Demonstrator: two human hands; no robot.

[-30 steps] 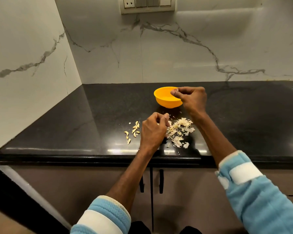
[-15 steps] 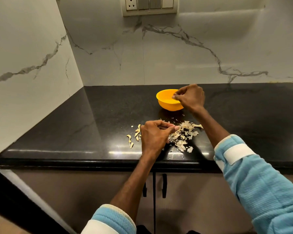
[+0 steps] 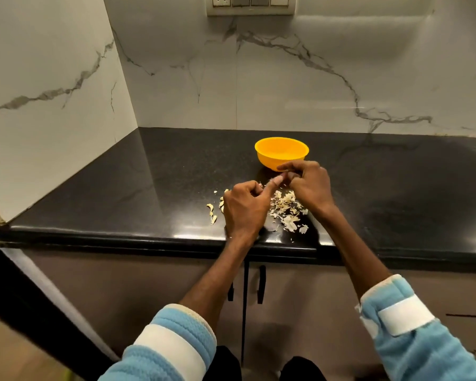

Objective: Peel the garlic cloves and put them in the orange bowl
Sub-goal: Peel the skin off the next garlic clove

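Observation:
The orange bowl (image 3: 270,160) stands on the black counter (image 3: 154,188), with pale contents low inside it. Just in front of it my two hands meet. My left hand (image 3: 243,209) is curled, its forefinger and thumb reaching right. My right hand (image 3: 309,185) pinches at the same spot with bent fingers. A garlic clove (image 3: 284,177) sits between the fingertips, mostly hidden by them. A few loose garlic cloves (image 3: 212,214) lie to the left of my left hand. A pile of dry garlic peel (image 3: 287,214) lies under and between my wrists.
The counter's front edge (image 3: 149,237) runs just below the peel. Marble walls close the counter at the left and the back, and a socket panel (image 3: 250,5) sits high on the back wall. Cabinet doors with dark handles (image 3: 261,284) are under the counter.
My right hand has come back from over the bowl toward me. My left hand has risen from the peel pile, and the two now meet in front of the bowl.

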